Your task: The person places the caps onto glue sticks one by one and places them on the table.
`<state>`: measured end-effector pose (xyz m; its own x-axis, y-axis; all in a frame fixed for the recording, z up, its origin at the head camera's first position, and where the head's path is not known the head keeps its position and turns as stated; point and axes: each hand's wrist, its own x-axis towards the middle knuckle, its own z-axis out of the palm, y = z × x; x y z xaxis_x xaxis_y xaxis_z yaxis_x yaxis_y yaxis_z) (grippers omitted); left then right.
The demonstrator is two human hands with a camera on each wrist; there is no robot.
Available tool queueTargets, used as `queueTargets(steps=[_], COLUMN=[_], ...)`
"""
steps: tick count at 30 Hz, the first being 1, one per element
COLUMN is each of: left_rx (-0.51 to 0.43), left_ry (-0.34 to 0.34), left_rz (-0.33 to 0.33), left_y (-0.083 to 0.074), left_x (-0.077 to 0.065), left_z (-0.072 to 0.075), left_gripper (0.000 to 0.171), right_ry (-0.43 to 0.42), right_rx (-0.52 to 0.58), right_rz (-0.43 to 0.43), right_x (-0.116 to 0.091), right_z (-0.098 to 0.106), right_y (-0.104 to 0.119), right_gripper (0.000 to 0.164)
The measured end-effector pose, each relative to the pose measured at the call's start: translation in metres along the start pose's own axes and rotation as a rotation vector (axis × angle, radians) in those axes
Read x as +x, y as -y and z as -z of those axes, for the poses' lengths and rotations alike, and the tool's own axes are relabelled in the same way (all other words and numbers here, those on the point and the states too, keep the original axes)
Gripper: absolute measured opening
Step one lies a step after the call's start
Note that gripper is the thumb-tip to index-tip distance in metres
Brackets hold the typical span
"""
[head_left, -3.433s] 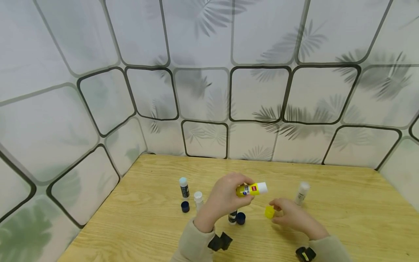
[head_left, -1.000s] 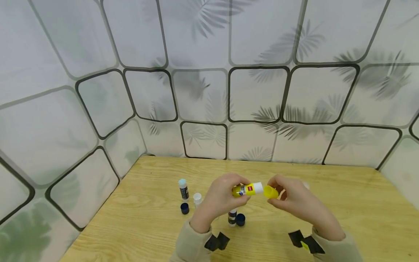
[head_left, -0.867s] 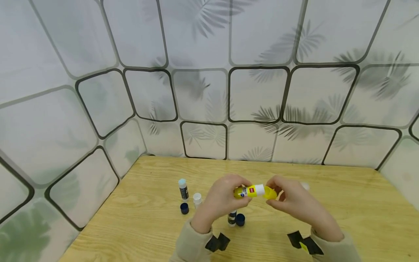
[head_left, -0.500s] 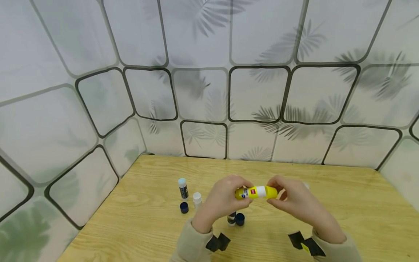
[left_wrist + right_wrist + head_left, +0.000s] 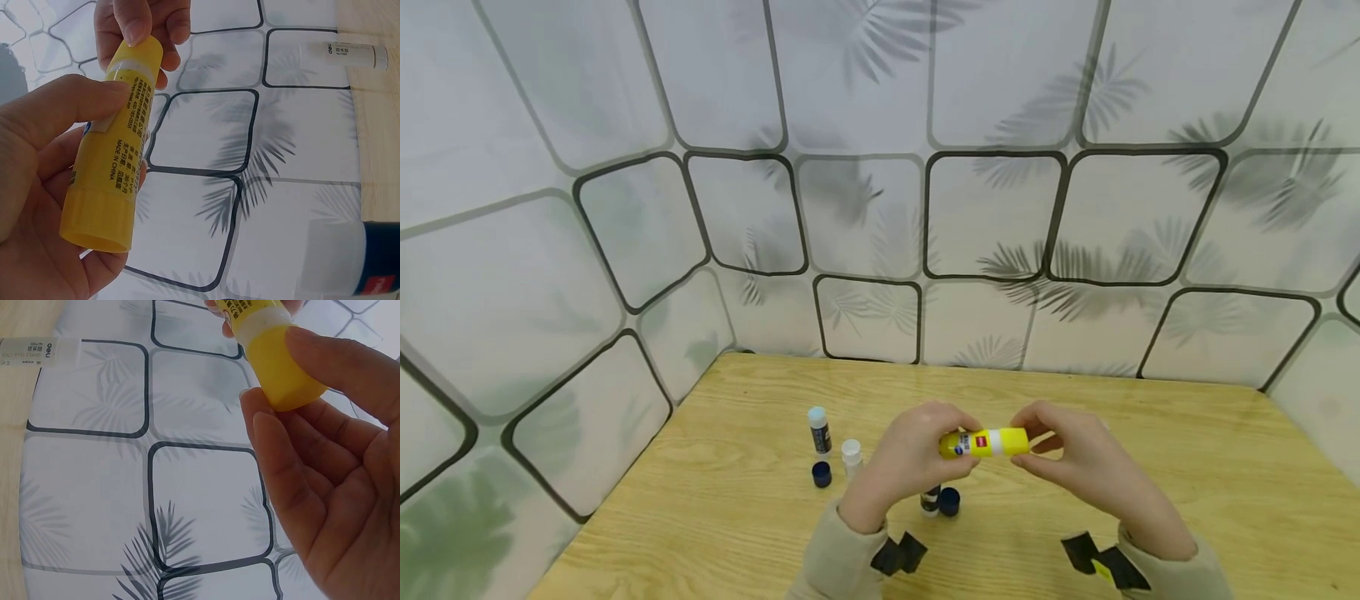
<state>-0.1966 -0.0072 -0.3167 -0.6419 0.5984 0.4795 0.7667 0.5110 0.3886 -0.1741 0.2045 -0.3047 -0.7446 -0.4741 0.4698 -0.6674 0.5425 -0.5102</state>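
My left hand (image 5: 913,454) holds a yellow glue stick (image 5: 967,444) level above the table, thumb and fingers around its labelled body. On its right end sits a yellow cap (image 5: 1015,442), with a white band showing between cap and body. My right hand (image 5: 1082,454) pinches this cap between thumb and fingertips. In the right wrist view the thumb lies along the cap (image 5: 284,372). The left wrist view shows the printed side and the yellow base of the glue stick (image 5: 103,212).
On the wooden table (image 5: 737,533) stand a dark-labelled glue stick (image 5: 820,432), a white one (image 5: 852,454) and another dark one (image 5: 930,500), with dark blue caps (image 5: 822,474) (image 5: 950,502) nearby. A translucent glue stick (image 5: 40,352) stands behind my right hand. Patterned cloth (image 5: 865,217) encloses the table.
My right hand has lifted the yellow cap from the table, brought it left to the glue stick's white end and slid it on. In the last half second less of the white end shows.
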Motion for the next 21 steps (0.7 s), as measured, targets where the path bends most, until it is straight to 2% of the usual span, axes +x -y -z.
queueTargets(steps=[13, 21], left_rx=[0.011, 0.004], left_ry=[0.012, -0.002], left_rz=[-0.014, -0.016], left_y=[-0.002, -0.0015], left_x=[0.0001, -0.0008], left_z=[0.0001, 0.0031], left_gripper=[0.023, 0.024], right_ry=[0.02, -0.02], right_rx=[0.045, 0.078], right_rz=[0.031, 0.036], right_x=[0.0006, -0.0018], right_z=[-0.0036, 0.0006], right_y=[0.0004, -0.0021], right_gripper=[0.024, 0.027])
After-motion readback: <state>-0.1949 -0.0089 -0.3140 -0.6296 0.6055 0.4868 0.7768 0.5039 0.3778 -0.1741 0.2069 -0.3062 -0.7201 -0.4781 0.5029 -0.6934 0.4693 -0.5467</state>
